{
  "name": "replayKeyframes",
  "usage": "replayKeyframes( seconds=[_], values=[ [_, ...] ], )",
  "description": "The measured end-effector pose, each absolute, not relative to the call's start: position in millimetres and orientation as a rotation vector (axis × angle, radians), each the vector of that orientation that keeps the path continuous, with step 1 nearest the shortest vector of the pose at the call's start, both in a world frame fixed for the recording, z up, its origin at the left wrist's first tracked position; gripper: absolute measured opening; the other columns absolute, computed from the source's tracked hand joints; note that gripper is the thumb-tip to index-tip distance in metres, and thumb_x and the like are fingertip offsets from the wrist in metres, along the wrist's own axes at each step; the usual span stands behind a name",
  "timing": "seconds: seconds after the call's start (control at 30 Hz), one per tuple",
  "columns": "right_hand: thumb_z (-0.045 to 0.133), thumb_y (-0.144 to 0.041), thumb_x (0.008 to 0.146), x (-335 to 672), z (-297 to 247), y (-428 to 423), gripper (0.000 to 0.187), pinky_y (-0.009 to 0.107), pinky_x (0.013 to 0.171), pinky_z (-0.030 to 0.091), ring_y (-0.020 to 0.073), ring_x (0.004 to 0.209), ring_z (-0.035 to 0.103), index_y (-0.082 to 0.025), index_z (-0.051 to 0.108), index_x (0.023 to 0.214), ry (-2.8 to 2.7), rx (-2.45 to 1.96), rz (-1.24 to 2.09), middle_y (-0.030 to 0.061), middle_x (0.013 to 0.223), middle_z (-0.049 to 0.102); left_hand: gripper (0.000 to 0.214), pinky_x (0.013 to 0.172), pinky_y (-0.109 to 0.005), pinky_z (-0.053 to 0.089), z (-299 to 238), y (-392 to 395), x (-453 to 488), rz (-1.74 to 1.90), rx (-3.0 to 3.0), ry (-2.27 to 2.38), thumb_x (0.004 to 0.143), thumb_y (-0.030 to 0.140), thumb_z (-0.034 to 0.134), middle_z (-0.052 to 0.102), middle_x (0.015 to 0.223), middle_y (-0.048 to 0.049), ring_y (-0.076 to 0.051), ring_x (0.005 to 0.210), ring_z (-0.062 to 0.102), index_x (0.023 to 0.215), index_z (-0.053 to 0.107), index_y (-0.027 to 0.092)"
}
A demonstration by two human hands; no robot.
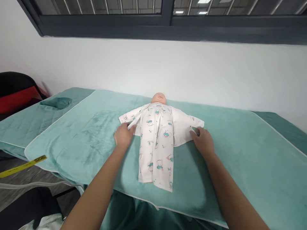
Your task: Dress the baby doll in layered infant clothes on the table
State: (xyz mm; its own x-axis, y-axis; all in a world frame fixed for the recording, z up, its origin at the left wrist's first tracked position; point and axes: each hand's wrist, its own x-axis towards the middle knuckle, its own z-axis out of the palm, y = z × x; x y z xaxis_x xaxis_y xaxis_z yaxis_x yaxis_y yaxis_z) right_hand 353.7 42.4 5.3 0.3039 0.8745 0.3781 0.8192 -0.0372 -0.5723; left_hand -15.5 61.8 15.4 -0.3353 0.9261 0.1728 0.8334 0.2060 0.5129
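Two arms [102,182] outstretched, left hand [123,135] pinching printed gown [165,143], right hand [203,140] at sleeve [196,121]

A long, quilted teal bed [21,123], with an oval recess [57,103] toward its left end, bears a white-edged, pale-teal plush sheet [72,137]. On the sheet lies a beige, bald-headed doll [158,98], a white, teal-printed cloth garment [146,137] covering its body, sleeves spread sideways.

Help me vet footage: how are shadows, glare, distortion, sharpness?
Head view: shadow on the green cover beside the right forearm; head view: bright patches in the window; head view: forearm broadens toward the lower edge, likely wide-angle stretch; head view: gown prints recognisable, yellow strip's lettering unreadable.
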Motion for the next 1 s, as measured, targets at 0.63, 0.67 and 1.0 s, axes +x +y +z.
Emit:
replayKeyframes(
  seconds=[0.63, 0.67, 1.0],
  values=[
    [0.056, -0.046, 0.09, 240, 140, 58, 0.027, 0.034, 0.076, 0.053, 0.0209, 0.092, 0.066, -0.024, 0.072, 0.093, -2.284, -1.185, 0.942, 0.0049, 0.105, 0.073, 0.021, 0.066, -0.029, 0.042, 10, 51, -16, 1.066, 1.52, 2.22, 0.093, 0.04, 0.048, 0.069, 0.084, -0.0034, -0.023, 0.077, 0.066, 0.105, 0.054, 0.023],
    [0.054, -0.048, 0.092, 238, 140, 60, 0.031, 0.033, 0.074, 0.053, 0.0203, 0.091, 0.067, -0.023, 0.072, 0.095, -2.25, -1.183, 0.972, 0.0056, 0.104, 0.073, 0.021, 0.067, -0.029, 0.043, 9, 50, -16, 1.103, 1.517, 2.191, 0.093, 0.038, 0.048, 0.07, 0.088, -0.0035, -0.022, 0.079, 0.066, 0.107, 0.054, 0.023],
    [0.056, -0.032, 0.09, 190, 112, 153, 0.025, 0.039, 0.092, 0.047, 0.0259, 0.11, 0.061, -0.017, 0.068, 0.107, -2.231, -1.427, 0.275, 0.0107, 0.118, 0.069, 0.025, 0.081, -0.033, 0.049, 8, 49, -16, 1.29, 1.444, 2.073, 0.09, 0.033, 0.05, 0.071, 0.106, -0.0044, -0.023, 0.094, 0.067, 0.113, 0.054, 0.024]
  ],
)
